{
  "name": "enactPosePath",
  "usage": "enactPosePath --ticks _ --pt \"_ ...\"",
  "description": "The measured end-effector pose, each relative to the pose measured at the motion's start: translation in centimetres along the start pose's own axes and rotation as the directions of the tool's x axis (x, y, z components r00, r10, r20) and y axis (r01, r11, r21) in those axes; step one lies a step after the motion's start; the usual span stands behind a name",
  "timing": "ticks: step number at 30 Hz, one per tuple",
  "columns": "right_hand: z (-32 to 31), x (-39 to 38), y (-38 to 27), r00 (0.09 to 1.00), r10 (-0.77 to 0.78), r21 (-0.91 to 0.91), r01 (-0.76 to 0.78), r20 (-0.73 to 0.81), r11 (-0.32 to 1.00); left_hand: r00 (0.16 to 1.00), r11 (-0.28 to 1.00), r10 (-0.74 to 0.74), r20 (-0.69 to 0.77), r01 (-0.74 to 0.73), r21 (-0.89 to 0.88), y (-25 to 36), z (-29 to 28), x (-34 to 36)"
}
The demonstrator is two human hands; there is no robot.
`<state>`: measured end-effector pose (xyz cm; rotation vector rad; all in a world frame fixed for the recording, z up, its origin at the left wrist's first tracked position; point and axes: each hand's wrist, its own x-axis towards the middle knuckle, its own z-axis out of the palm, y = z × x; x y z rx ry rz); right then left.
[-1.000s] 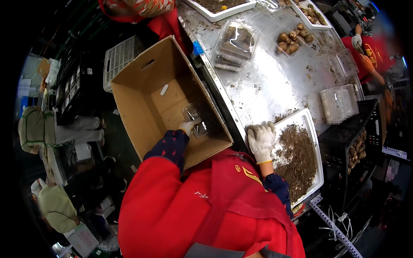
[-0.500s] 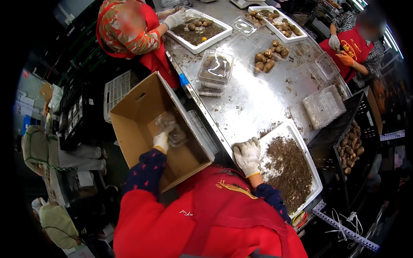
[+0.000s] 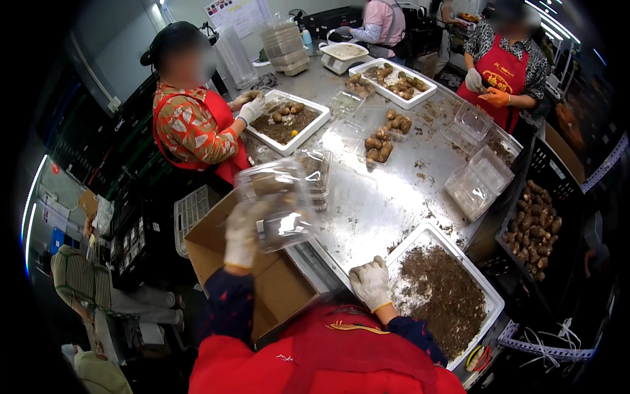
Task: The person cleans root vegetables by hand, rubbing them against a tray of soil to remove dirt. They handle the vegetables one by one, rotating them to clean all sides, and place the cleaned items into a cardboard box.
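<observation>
My left hand, in a white knit glove and blurred by motion, grips a clear plastic clamshell container above the cardboard box. The container overlaps my view of a stack of similar clear containers on the table; whether anything lies inside it I cannot tell. At the table's near edge, beside the left rim of a white tray of dark soil, rests my gloved right hand. Its fingers are curled in and nothing shows in them; the palm is hidden.
On the metal table sit brown tubers in clear packs and nested empty clamshells. A black crate of tubers stands right. A co-worker handles something over a soil tray; another person works far right.
My left hand has come up out of the cardboard box with the clear container. My right hand stays at the table edge. The view has tilted up, showing more of the far side.
</observation>
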<state>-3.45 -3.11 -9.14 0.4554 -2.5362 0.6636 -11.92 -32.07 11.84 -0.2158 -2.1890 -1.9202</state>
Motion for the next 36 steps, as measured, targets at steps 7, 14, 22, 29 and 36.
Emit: enactPosePath --ticks 7,14,22,29,36 --pt "-0.7 0.2 -0.9 0.995 0.015 0.011 -0.016 0.094 1.000 0.903 0.947 -0.295 0.313 0.320 -0.031 -8.3 13.5 7.2" --pt "-0.6 0.2 -0.9 0.999 -0.003 0.103 0.007 -0.040 0.995 0.954 0.639 -0.083 0.288 -0.171 0.750 -9.8 18.3 10.9" --pt "-1.3 0.7 -0.9 0.983 0.094 0.010 -0.096 0.159 0.995 0.729 0.495 -0.113 0.675 -0.548 0.675 -8.6 15.3 5.6" --pt "-0.9 1.2 -1.6 0.994 0.043 -0.031 -0.040 0.096 0.999 0.959 0.704 -0.056 0.278 -0.160 0.692 0.0 2.0 -0.1" --pt "-0.6 1.5 -1.6 0.999 0.023 0.021 -0.024 0.042 0.999 0.934 0.164 0.000 -0.358 0.353 0.921 -4.4 -15.3 -4.4"
